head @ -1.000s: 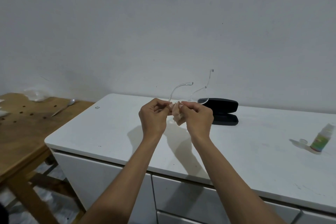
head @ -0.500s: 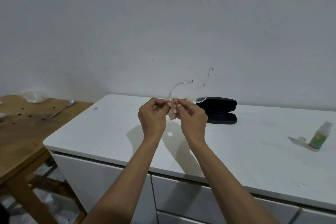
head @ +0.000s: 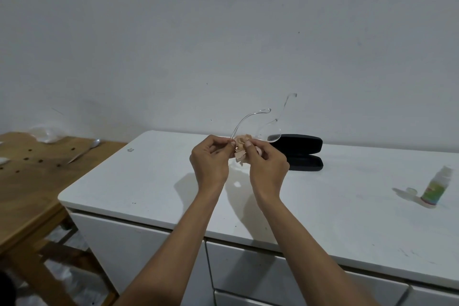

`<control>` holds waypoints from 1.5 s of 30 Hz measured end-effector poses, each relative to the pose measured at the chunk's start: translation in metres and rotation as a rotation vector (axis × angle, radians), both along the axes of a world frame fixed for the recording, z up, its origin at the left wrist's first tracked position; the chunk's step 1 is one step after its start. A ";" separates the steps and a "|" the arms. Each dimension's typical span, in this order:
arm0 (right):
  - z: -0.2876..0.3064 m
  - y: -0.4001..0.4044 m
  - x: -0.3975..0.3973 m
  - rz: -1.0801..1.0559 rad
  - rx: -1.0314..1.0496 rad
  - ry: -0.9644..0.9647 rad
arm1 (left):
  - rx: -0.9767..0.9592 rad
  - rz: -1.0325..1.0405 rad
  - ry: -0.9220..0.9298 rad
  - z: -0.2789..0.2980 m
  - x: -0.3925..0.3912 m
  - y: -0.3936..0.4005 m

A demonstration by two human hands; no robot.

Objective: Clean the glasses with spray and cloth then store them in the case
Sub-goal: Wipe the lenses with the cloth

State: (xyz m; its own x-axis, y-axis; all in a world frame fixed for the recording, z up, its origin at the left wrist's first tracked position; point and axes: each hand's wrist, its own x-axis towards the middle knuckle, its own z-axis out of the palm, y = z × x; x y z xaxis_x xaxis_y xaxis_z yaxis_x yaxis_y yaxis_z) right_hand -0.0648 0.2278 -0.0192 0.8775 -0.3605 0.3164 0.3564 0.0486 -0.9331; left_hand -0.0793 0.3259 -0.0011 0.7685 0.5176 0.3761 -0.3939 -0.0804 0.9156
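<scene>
Clear-framed glasses [head: 270,131] are held above the white cabinet top [head: 149,181], their temples pointing up and away from me. My left hand [head: 211,159] pinches the left side of the frame. My right hand [head: 267,164] presses a small beige cloth [head: 241,149] around the left lens, which the cloth hides. A black glasses case [head: 301,151] lies open just behind my right hand. The spray bottle [head: 437,189] stands at the right with its clear cap [head: 411,191] beside it.
A wooden table [head: 29,181] stands to the left, lower than the cabinet, with a spoon [head: 84,151] and a crumpled clear plastic bag [head: 47,134]. A white wall runs close behind the cabinet. Drawer fronts [head: 260,268] face me below the top.
The cloth now bunches higher between my fingers. My hands stay in nearly the same place, and the glasses have tilted slightly.
</scene>
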 end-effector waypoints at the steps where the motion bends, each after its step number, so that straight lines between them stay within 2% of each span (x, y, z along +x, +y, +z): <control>1: 0.001 0.001 0.000 -0.006 0.026 0.014 | 0.002 -0.006 0.000 0.000 0.000 -0.001; 5: 0.005 0.006 0.005 0.008 0.212 0.096 | 0.011 -0.019 0.000 -0.002 -0.002 -0.005; 7: 0.007 0.009 0.007 0.081 0.365 0.152 | 0.024 -0.016 0.004 -0.003 -0.001 -0.006; 9: 0.006 0.009 0.008 0.154 0.424 0.166 | 0.031 -0.019 0.004 -0.003 -0.001 -0.006; 16: 0.011 -0.015 0.000 0.451 0.166 0.161 | 0.067 -0.020 0.016 0.001 -0.002 0.009; 18: 0.012 -0.016 0.001 0.403 0.084 0.158 | 0.106 -0.018 0.014 0.000 0.000 0.013; 21: 0.013 -0.006 -0.001 0.219 0.059 0.098 | 0.133 -0.010 -0.014 0.001 0.000 0.012; 24: 0.021 0.011 -0.005 0.042 0.141 0.028 | 0.141 -0.015 -0.050 0.006 -0.001 0.011; 26: 0.026 0.021 -0.005 0.028 0.250 0.022 | 0.128 -0.015 -0.069 0.008 -0.002 0.012; 28: 0.030 0.029 -0.002 0.064 0.321 0.033 | 0.121 -0.009 -0.084 0.011 -0.003 0.013; 32: 0.031 0.033 0.002 0.224 0.317 0.055 | 0.138 0.005 -0.104 0.017 -0.002 0.020; 35: 0.035 0.024 0.002 0.362 0.247 0.063 | 0.147 -0.004 -0.108 0.018 -0.002 0.028; 41: 0.034 0.008 0.003 0.510 0.051 0.107 | 0.148 -0.011 -0.083 0.014 -0.001 0.043; 45: 0.033 0.005 0.000 0.452 0.011 0.079 | 0.171 -0.010 -0.072 0.013 -0.002 0.046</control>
